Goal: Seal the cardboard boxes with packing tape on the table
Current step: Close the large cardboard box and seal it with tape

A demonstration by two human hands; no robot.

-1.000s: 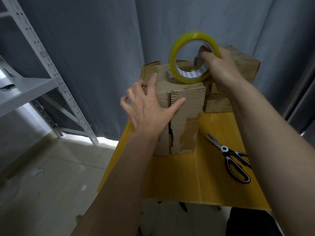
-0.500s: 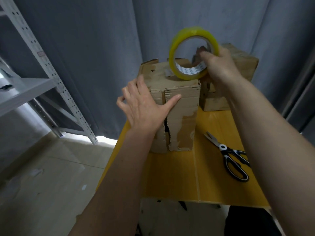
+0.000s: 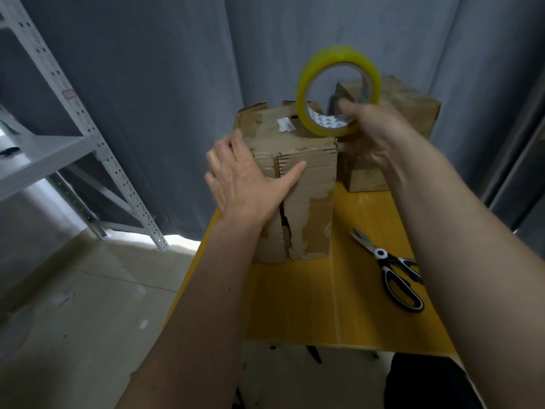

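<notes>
My left hand [image 3: 244,184] lay flat against the front of the near box [image 3: 295,184], fingers straight, thumb stretched across the split seam. That box stood upright on the yellow bench [image 3: 295,305], its front face torn (ragged along the lower edge). My right hand [image 3: 374,134] gripped the tape roll [image 3: 336,90], fingers hooked through its core, holding it on edge at the box's top back corner. A second box [image 3: 410,110] sat just behind and to the right. The scissors [image 3: 395,276] lay closed on the bench to the right, apart from both boxes.
</notes>
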